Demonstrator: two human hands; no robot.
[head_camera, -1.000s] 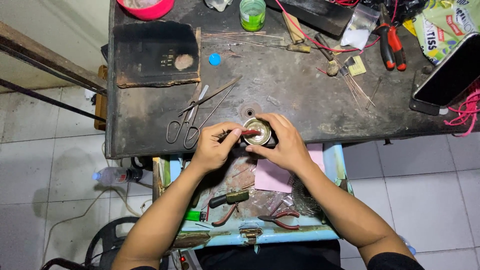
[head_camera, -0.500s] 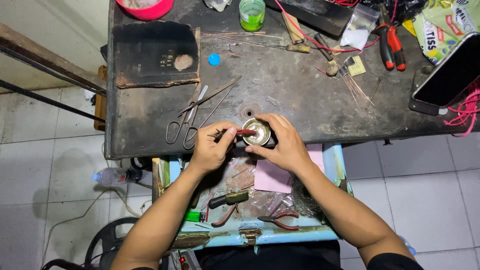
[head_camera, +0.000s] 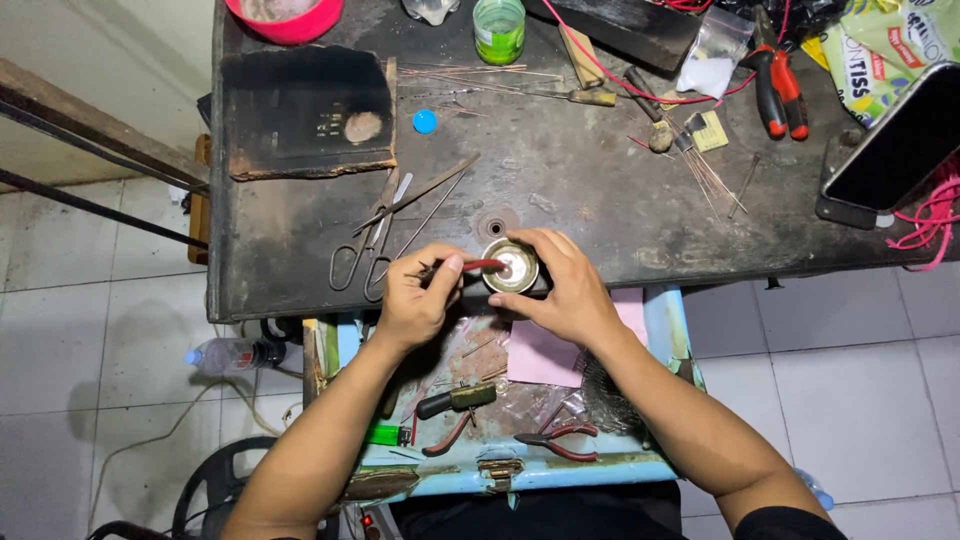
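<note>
Head view: round tin (head_camera: 511, 265) under right hand (head_camera: 562, 290).

A dark, scarred workbench (head_camera: 560, 180) stands on a pale tiled floor (head_camera: 860, 400). A light-blue drawer (head_camera: 660, 320) juts out below it. Cream wall (head_camera: 90, 60) upper left.

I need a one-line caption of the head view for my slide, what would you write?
Left hand dips a red-tipped tool into a small round tin steadied by the right hand at a dark workbench edge.
</note>
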